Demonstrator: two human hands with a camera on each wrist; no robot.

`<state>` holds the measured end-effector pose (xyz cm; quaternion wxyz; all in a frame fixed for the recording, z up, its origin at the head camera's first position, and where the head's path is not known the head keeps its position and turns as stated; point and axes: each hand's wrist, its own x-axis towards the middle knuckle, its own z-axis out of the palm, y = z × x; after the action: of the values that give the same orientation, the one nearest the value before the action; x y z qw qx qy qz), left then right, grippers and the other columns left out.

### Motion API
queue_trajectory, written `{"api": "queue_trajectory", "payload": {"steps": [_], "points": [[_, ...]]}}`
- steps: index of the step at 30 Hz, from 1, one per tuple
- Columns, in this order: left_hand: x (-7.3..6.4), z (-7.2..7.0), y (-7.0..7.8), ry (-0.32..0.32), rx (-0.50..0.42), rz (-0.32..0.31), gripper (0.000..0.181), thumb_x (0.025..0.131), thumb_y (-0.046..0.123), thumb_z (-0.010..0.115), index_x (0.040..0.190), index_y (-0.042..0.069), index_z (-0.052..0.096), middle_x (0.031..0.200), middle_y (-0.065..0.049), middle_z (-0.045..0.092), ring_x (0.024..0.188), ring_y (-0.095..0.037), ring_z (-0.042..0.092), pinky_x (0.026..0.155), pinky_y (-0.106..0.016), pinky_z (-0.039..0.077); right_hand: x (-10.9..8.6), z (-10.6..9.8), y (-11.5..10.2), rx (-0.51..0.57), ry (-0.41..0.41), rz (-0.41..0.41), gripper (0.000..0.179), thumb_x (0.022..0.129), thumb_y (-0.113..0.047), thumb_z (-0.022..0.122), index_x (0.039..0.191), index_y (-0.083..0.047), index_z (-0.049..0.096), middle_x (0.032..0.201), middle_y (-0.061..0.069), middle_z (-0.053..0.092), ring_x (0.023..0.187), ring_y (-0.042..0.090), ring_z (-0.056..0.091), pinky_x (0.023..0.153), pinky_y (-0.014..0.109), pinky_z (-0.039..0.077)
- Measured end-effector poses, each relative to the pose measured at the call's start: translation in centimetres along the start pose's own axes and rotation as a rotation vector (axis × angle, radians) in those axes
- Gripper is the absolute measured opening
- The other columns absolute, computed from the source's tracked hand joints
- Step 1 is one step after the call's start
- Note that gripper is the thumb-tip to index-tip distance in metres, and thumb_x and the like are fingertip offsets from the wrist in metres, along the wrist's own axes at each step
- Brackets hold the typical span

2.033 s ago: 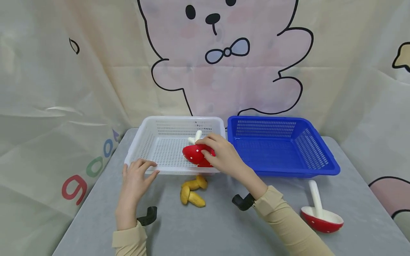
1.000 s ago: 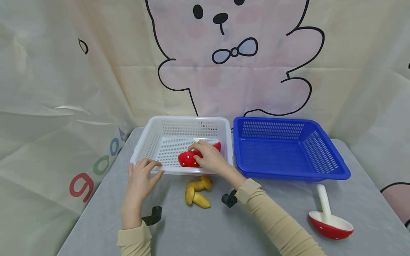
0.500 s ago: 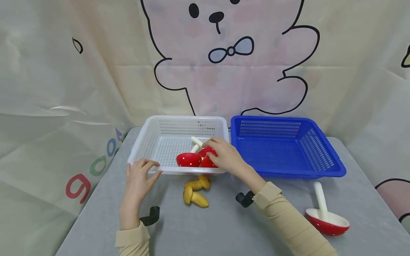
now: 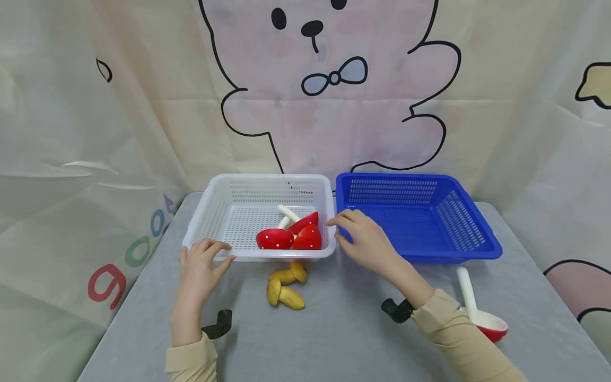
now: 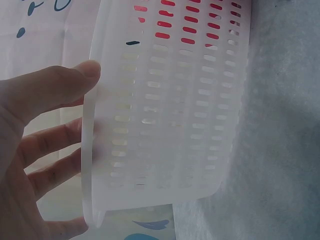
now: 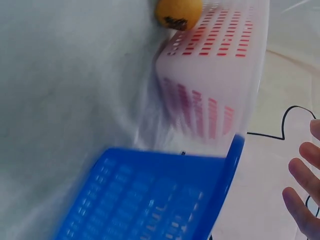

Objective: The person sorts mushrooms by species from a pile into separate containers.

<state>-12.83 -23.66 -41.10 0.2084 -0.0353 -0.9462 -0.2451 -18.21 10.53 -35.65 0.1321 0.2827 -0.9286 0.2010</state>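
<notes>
My left hand [image 4: 199,273] holds the near rim of the white basket [image 5: 165,150], thumb outside and fingers over the edge. Three red toy mushrooms [image 4: 275,239] with white dots and white stems lie together inside, at the near right. My right hand [image 4: 365,241] hovers by that basket's right corner, over the left edge of the blue basket [image 4: 415,253]; its fingers are spread and hold nothing. Two yellow toy mushrooms [image 4: 289,297] rest on the table just in front of the white basket.
Another red-capped toy mushroom [image 4: 487,322] lies at the table's right, stem up, partly behind the right sleeve [image 4: 458,334]. Both baskets stand side by side at the back of the grey table [image 4: 334,339], before a printed cloth [image 4: 382,132].
The right hand lowered a red toy mushroom beside the others in the white basket, let go and moved right, out of the basket. The left hand stayed at the rim.
</notes>
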Motion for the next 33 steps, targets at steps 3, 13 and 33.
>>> {"api": "queue_trajectory", "payload": {"steps": [3, 13, 33], "points": [[0.0, 0.0, 0.0, 0.001, -0.002, 0.001, 0.02, 0.079, 0.015, 0.078, 0.096, 0.012, 0.07, 0.099, -0.009, 0.064, 0.102, -0.035, 0.055, 0.105, -0.075, 0.017, -1.0, -0.6, 0.5, -0.02, 0.008, 0.001, 0.025, 0.086, -0.01, 0.068, 0.111, -0.015, 0.069, 0.108, 0.002, 0.067, 0.096, 0.019, 0.059, 0.079, 0.034, 0.055], [0.0, -0.2, 0.0, 0.011, 0.005, 0.002, 0.02, 0.078, 0.015, 0.079, 0.096, 0.011, 0.07, 0.098, -0.01, 0.064, 0.102, -0.036, 0.055, 0.104, -0.076, 0.018, -4.8, -2.6, 2.4, -0.085, 0.05, -0.021, 0.024, 0.085, -0.012, 0.07, 0.108, -0.015, 0.069, 0.104, 0.0, 0.067, 0.094, 0.019, 0.06, 0.076, 0.036, 0.052], [-0.1, -0.2, 0.1, -0.017, -0.002, -0.014, 0.021, 0.079, 0.016, 0.078, 0.097, 0.012, 0.069, 0.101, -0.01, 0.063, 0.104, -0.035, 0.054, 0.105, -0.075, 0.017, -11.6, -4.8, 5.0, -0.071, 0.075, -0.037, 0.033, 0.076, -0.004, 0.077, 0.103, -0.021, 0.069, 0.097, -0.009, 0.067, 0.09, 0.009, 0.06, 0.075, 0.027, 0.052]]}}
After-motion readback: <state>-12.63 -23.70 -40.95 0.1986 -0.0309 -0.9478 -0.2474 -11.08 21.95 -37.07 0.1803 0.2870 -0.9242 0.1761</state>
